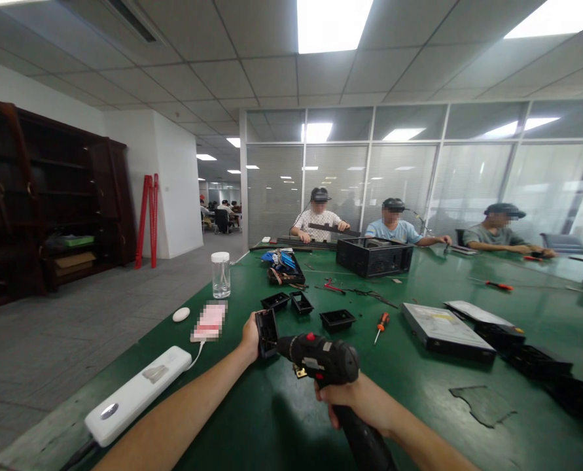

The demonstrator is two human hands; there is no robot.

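Note:
My left hand (pixel 250 339) grips a small black plastic box (pixel 267 332) by its left side, tilted up off the green table (pixel 232 405). Its hollow side faces the cordless drill (pixel 323 358), whose handle my right hand (pixel 346 398) is wrapped around. The drill's nose points left into or right at the box; whether the bit touches a screw is hidden. Beyond my left hand lie similar black boxes: one (pixel 275 301), another (pixel 301 303), and a third (pixel 337 320) farther right.
An orange screwdriver (pixel 382 327) and a silver disc drive (pixel 445 332) lie to the right. A white power strip (pixel 139 392), a phone (pixel 209 322) and a clear jar (pixel 221 276) line the left edge. Farther back stands a black metal case (pixel 373 257); several people sit there.

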